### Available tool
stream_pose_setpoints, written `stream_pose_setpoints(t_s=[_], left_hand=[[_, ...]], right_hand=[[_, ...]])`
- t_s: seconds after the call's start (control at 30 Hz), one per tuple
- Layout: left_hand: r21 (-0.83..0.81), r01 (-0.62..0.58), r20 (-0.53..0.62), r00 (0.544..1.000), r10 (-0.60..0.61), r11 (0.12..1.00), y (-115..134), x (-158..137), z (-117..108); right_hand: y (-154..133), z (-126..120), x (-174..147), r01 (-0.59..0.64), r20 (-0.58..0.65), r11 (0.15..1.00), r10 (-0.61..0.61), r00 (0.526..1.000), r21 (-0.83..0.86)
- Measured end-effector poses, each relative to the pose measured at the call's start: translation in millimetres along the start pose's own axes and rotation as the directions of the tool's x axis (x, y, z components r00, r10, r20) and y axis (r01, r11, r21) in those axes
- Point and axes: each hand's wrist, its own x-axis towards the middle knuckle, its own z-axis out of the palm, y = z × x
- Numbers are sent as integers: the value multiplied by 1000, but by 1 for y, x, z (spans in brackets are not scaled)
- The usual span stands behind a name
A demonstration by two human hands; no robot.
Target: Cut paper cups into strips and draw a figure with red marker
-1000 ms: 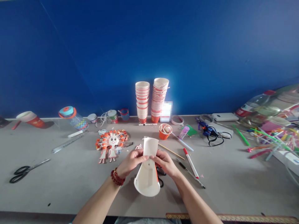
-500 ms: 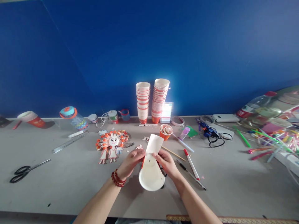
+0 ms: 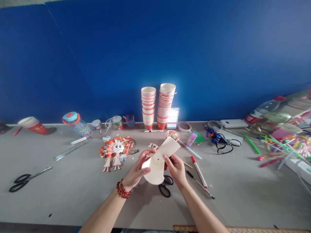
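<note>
Both my hands hold a cut-open white paper cup (image 3: 159, 160) above the grey table (image 3: 73, 194). Its long flap points up and to the right, and its round part faces me. My left hand (image 3: 136, 171), with a red bead bracelet at the wrist, grips the cup's left side. My right hand (image 3: 176, 168) pinches its right side near a small hole. Black-handled scissors (image 3: 165, 186) lie on the table just below the cup. A red-capped marker (image 3: 198, 166) and a dark pen (image 3: 199, 183) lie to the right of my right hand.
Two stacks of paper cups (image 3: 157, 105) stand at the blue wall. A paper sun doll (image 3: 116, 150) lies left of my hands, and an orange cup (image 3: 172, 134) behind them. Further scissors (image 3: 26, 178) and a ruler (image 3: 71, 149) lie far left. Coloured straws (image 3: 284, 145) and bottles crowd the right side.
My hands have turned the cut cup and lifted it a little; its flap now tilts right instead of straight up. The scissors under it have come into view.
</note>
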Motion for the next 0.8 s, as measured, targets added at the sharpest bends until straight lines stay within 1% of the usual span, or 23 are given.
stream_pose_setpoints(t_s=[0.1, 0.17, 0.2, 0.23, 0.27, 0.3, 0.33, 0.37, 0.4, 0.43, 0.5, 0.6, 0.67, 0.73, 0.8], left_hand=[[-130, 17, -107, 994, -31, 991, -5, 2, -1], [-245, 49, -165, 982, -91, 968, -4, 3, -4], [-292, 69, -183, 975, -126, 954, -3, 4, -6], [-329, 83, -194, 969, -153, 941, -1, 4, -8], [-356, 94, -196, 965, -172, 930, 1, 4, -11], [-375, 101, -191, 964, -183, 922, 4, 3, -13], [-389, 100, -188, 964, -185, 916, 6, 3, -15], [-399, 93, -189, 965, -181, 912, 8, 3, -17], [-408, 84, -192, 966, -175, 909, 9, 3, -19], [-416, 76, -194, 966, -170, 906, 10, 3, -21], [-432, 70, -182, 970, -163, 899, 11, 3, -23], [-444, 59, -152, 978, -140, 894, 8, 2, -26], [-430, 62, -153, 978, -140, 901, 6, 1, -29], [-398, 79, -165, 974, -156, 914, 5, 0, -31], [-355, 97, -178, 969, -169, 930, 4, 0, -33]], right_hand=[[0, 0, 0, 15, 54, 999, -17, 998, 42], [-3, -2, 1, -10, 113, 998, 3, 994, 65], [-5, -3, 0, -31, 149, 999, 26, 989, 35], [-8, -5, -1, -49, 192, 998, 55, 980, -37], [-12, -7, -3, -56, 241, 985, 94, 966, -162], [-15, -10, -6, -20, 281, 940, 123, 952, -341], [-19, -14, -11, 57, 325, 851, 137, 936, -523], [-22, -18, -17, 134, 349, 730, 150, 925, -670], [-24, -22, -24, 197, 370, 622, 161, 915, -758], [-26, -25, -31, 251, 406, 543, 186, 895, -801], [-26, -30, -44, 316, 429, 429, 196, 882, -846], [-23, -32, -54, 360, 432, 326, 187, 882, -874], [-22, -32, -54, 350, 414, 292, 197, 889, -890], [-22, -32, -51, 298, 369, 291, 232, 900, -909], [-21, -33, -46, 213, 310, 333, 273, 911, -919]])
